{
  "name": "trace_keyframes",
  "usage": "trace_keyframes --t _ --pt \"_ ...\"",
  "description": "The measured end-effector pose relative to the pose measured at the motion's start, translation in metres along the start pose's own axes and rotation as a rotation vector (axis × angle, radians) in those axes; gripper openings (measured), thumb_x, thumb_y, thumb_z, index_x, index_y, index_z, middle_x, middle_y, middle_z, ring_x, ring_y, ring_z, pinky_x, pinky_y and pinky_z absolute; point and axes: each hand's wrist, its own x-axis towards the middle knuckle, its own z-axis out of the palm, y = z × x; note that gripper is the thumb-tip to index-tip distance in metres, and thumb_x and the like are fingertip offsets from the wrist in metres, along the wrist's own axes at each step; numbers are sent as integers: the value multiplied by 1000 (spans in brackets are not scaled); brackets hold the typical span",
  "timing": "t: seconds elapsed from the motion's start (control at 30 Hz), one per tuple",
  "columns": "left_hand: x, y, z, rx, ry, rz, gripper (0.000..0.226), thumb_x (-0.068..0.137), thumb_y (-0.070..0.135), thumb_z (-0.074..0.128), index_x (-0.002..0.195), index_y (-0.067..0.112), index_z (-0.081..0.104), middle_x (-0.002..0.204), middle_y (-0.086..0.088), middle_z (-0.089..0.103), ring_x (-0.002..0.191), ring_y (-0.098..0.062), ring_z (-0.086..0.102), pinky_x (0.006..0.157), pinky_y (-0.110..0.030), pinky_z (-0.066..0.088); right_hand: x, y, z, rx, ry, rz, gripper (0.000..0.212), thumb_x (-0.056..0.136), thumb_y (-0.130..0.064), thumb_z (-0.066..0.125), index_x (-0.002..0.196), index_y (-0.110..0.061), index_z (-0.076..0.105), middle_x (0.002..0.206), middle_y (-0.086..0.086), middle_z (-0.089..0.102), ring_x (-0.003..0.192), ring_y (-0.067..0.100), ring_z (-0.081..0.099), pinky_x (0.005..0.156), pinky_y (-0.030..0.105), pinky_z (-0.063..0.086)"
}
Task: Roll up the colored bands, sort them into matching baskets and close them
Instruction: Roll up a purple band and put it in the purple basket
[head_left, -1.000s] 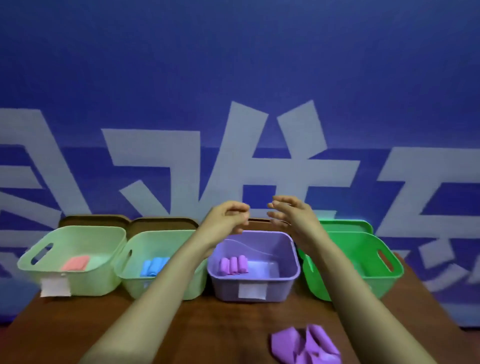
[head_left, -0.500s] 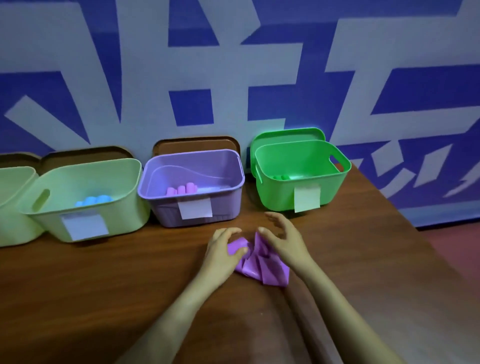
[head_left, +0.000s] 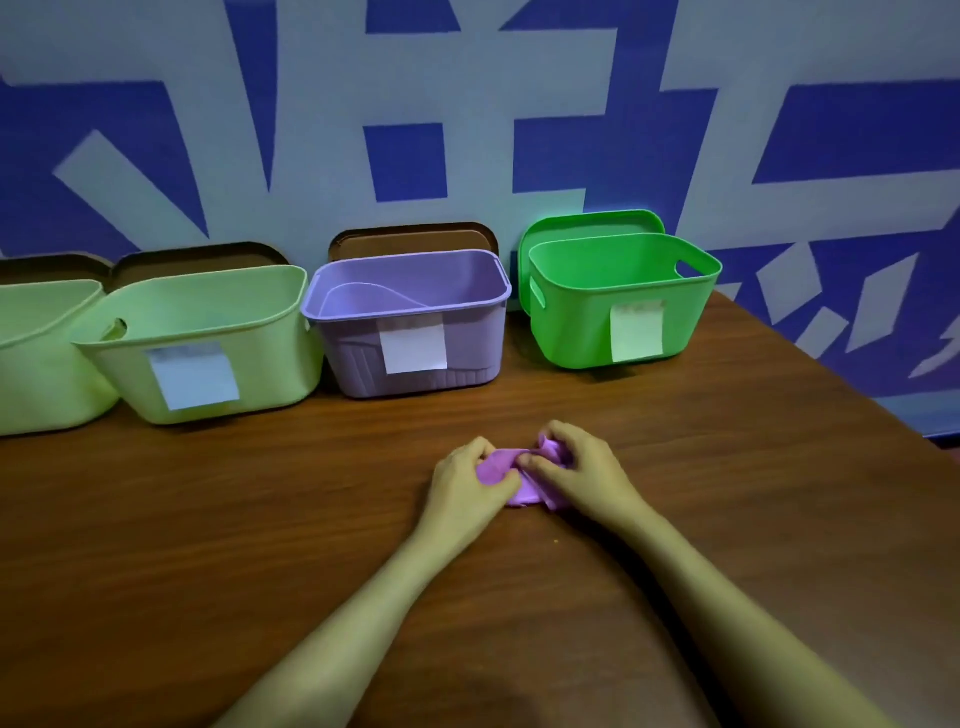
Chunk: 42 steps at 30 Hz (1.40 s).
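Head view: my left hand (head_left: 460, 491) and right hand (head_left: 589, 473) pinch the purple band (head_left: 497, 467), not rolled yet; purple basket (head_left: 358, 358) is open.

Both forearms are showing bare, sleeveless from the wrists back to where they are leaving the picture at the near side of the table (head_left: 208, 519). The left hand (head_left: 467, 491) and right hand (head_left: 589, 473) are showing bare too, slim-fingered.
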Motion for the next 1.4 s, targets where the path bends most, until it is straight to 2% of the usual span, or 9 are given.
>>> trace_keyframes --t 0.13,0.27,0.47,0.73,0.93,1.03,1.23,1.33,1.4 --pt "-11 -4 -33 -126 42 -97 19 77 10 67 70 25 57 74 2 61 70 -13 53 64 -23 41 -13 -25 -27 385 -124 19 11 87 -18 67 84 -9 63 79 -1 63 73 2 55 69 18 44" --pt "-27 9 -84 -154 174 -93 10 82 6 65 80 16 61 70 5 60 64 -8 52 55 -9 37 -17 -66 -59 470 30 -78 8 87 -10 65 86 -2 63 73 -2 55 70 3 48 62 16 37" --pt "-28 53 -143 -137 122 -57 3 88 15 63 88 15 65 77 -1 61 76 -17 54 60 -22 37 -11 -126 -76 563 313 -110 19 86 -18 70 72 -19 58 52 -13 48 47 -1 40 45 14 33" --pt "-27 109 -190 -1036 -274 -117 24 97 19 47 103 5 66 90 -12 71 82 -21 70 94 -46 47 -3 -169 -119 1062 50 -96 6 91 -5 57 89 -9 62 71 2 67 60 7 63 60 20 54" --pt "-15 109 -177 -864 -240 -122 17 89 34 59 93 18 63 68 0 59 54 -13 52 62 -33 44 9 -184 -122 967 100 -163 12 93 -2 52 85 -9 57 69 5 66 60 13 62 55 21 51" --pt "-10 100 -168 -603 -238 -36 48 65 47 80 98 20 58 58 10 49 50 -9 40 54 -25 35 20 -195 -111 890 155 -134 13 95 -1 47 86 -10 49 66 9 55 45 11 50 41 19 41" --pt "20 41 -159 225 253 -29 49 73 12 71 117 11 49 116 -9 53 103 -27 53 75 -29 42 53 -200 -103 936 320 -76 7 96 -6 48 92 -12 48 90 15 59 68 19 59 59 28 56" --pt "24 15 -158 135 112 -251 53 72 43 79 103 9 54 99 -6 59 85 -20 60 66 -29 47 71 -191 -94 824 333 -19 6 95 -12 49 91 -16 50 100 17 61 88 26 61 80 42 56" --pt "26 9 -160 -364 -30 -368 37 76 33 78 97 5 64 83 -5 68 69 -15 64 59 -25 54 80 -184 -87 781 388 -5 8 96 -13 47 89 -17 48 91 10 58 81 20 57 69 33 50"
